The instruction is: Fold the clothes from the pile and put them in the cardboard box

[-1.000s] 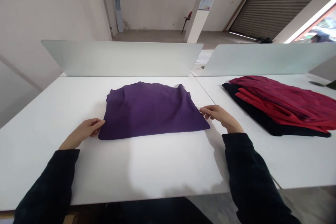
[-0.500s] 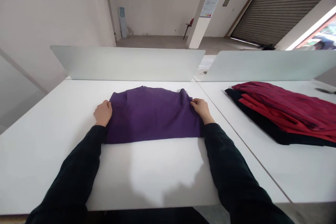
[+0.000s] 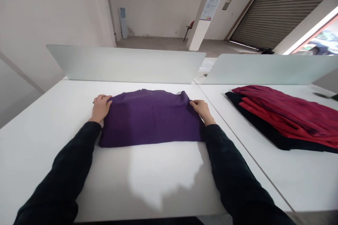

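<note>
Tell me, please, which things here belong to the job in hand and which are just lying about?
In use: purple knit top; left hand and right hand, both at its upper corners.
Lying about: stack of red and black garments; frosted divider panels.

Pale walls (image 3: 158, 3), concrete floor (image 3: 155, 43), pillar (image 3: 202, 33) with poster (image 3: 211, 6), roller shutter (image 3: 274, 7), frosted desk dividers (image 3: 126, 64)

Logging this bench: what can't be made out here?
Head view only:
Purple top: anything beneath its upper layer, hidden by that layer.
Red and black clothes stack: right end cut off by the picture edge.
Wall notice on the pillar: text too small to read.
</note>
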Demonstrator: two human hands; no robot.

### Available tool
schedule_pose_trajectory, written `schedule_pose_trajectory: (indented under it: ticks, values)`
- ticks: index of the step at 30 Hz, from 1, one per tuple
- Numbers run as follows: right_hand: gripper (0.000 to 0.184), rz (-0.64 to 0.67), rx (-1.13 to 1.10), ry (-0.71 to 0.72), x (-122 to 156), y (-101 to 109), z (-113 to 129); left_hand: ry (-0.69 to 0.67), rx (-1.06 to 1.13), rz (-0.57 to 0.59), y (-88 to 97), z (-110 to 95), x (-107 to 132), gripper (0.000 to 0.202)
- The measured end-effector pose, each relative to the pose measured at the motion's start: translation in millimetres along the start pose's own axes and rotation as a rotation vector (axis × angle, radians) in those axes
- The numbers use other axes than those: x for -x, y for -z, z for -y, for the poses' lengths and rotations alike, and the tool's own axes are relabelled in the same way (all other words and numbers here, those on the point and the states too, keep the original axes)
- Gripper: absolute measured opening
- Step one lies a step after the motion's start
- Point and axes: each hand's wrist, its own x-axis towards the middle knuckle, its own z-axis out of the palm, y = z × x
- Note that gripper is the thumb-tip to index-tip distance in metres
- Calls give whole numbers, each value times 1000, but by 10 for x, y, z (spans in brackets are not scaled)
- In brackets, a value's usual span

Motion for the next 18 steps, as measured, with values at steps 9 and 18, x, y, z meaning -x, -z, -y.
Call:
schedule_pose_trajectory:
  ticks: [9, 18]
  values:
    - [28, 19, -2, -35, -421, -111, 214, -65, -10, 110, -133, 122, -240, 25]
    - [27, -107, 11, -99, -331, -241, 87, 92, 10, 32, -183, 116, -195, 18]
